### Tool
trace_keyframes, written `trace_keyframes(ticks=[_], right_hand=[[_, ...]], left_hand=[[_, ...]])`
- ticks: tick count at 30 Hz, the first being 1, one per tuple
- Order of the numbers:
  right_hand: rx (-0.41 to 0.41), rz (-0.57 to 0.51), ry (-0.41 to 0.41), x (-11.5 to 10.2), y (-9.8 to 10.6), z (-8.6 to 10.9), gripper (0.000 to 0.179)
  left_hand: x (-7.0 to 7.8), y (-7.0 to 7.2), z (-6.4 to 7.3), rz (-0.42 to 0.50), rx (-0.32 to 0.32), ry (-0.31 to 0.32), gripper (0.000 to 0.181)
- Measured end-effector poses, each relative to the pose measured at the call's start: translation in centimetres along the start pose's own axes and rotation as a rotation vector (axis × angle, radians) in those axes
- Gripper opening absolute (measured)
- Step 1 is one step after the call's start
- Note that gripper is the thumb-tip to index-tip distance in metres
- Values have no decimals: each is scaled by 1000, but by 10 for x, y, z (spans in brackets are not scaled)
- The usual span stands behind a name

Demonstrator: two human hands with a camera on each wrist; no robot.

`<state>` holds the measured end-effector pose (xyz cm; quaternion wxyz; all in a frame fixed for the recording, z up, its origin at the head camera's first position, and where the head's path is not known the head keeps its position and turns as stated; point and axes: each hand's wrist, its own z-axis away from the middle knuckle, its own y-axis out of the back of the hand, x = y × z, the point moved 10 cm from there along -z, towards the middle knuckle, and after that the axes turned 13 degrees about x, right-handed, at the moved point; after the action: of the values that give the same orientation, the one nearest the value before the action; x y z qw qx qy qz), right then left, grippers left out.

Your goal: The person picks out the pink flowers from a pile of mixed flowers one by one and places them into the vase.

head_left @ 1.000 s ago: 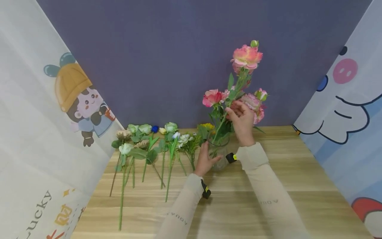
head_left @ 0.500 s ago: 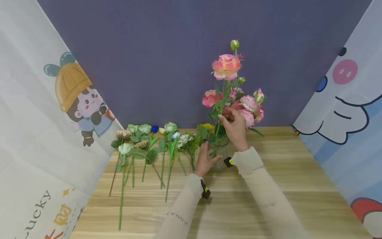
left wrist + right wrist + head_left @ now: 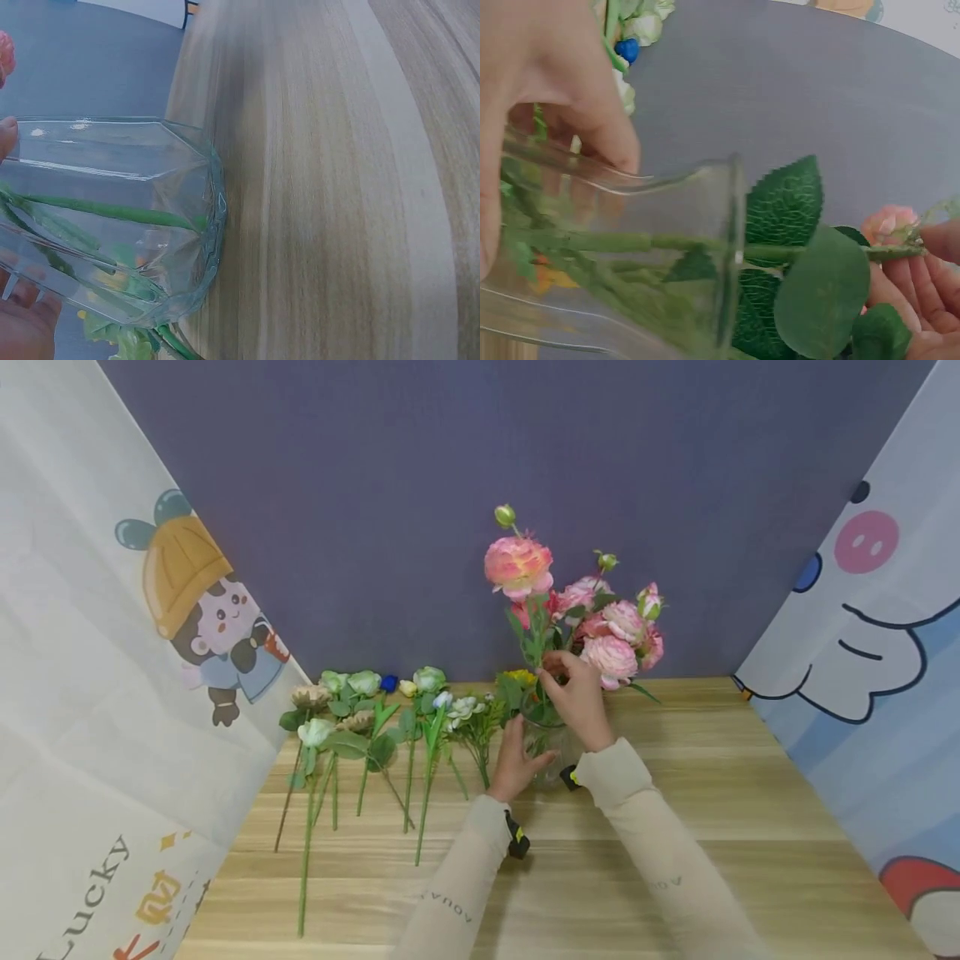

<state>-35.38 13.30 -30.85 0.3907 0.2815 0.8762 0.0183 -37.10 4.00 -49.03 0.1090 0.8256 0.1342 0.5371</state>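
My left hand (image 3: 516, 764) grips the clear glass vase (image 3: 97, 150) by its side, thumb on one side and fingers on the other, as the right wrist view also shows. The vase stands upright on the wooden table. Above its rim, my right hand (image 3: 577, 697) pinches the green stem (image 3: 892, 253) of a tall pink flower (image 3: 517, 567) with a bud on top. Its stem runs down through the vase mouth among green leaves (image 3: 825, 292). Other pink flowers (image 3: 609, 658) lean out of the vase to the right, partly behind my right hand.
Left of the vase, several green, white and beige flowers (image 3: 317, 733) lie in a row on the table (image 3: 712, 827), with a blue bud (image 3: 388, 683) among them. A yellow flower (image 3: 521, 677) shows behind the vase. A dark wall panel (image 3: 375, 527) stands at the back.
My right hand has moved left and down with the pink flower, whose bloom has swung left and sunk lower over the vase. The left hand has stayed on the vase.
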Motion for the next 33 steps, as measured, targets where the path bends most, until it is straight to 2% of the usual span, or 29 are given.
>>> trace_keyframes(ticks=[12,20,22,27,33], right_hand=[[-74,78,-50,10,-10,16,17],[-115,158,-51,15,-12,25,13],[-126,176,-38,15,-13,26,10],[-161,210,29,9,-16,31,8],[-165,242,84,6,-17,35,5]], left_hand=[[0,1,2,-8,-8,8,85],[6,3,2,-21,19,-52,82],[9,4,2,-16,26,-72,81],[9,5,3,-11,20,-72,82],[8,5,3,-23,25,-96,83]])
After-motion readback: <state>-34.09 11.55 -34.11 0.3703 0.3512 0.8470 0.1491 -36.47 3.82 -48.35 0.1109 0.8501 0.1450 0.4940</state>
